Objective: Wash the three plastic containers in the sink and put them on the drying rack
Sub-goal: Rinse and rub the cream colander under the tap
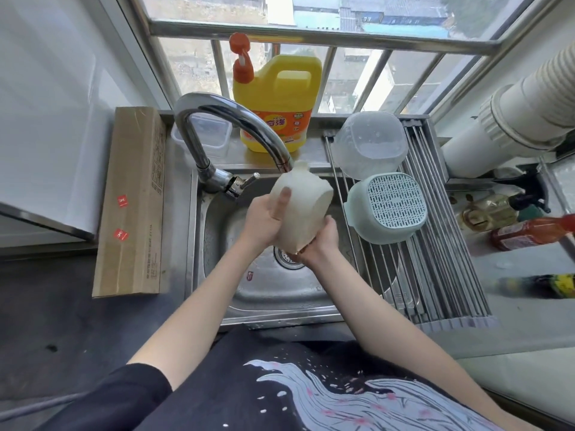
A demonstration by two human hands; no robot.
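Over the sink point(217, 259), under the faucet point(236, 126) spout | your left hand point(267, 217) grips the white container point(301, 209) by its side, right hand point(322, 241) cups its lower edge — tilted, off the basin | turn it so every face gets rinsed | clear bowl point(370, 144) and green strainer basket point(389, 208) sit upturned on the drying rack point(435, 275) — set this one beside them.

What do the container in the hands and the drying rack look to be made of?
Container: opaque cream-white plastic, matte, likely thin moulded; both hands, left and right, grip it under the faucet. Drying rack: parallel metal rods, probably stainless steel, judging by the grey sheen.
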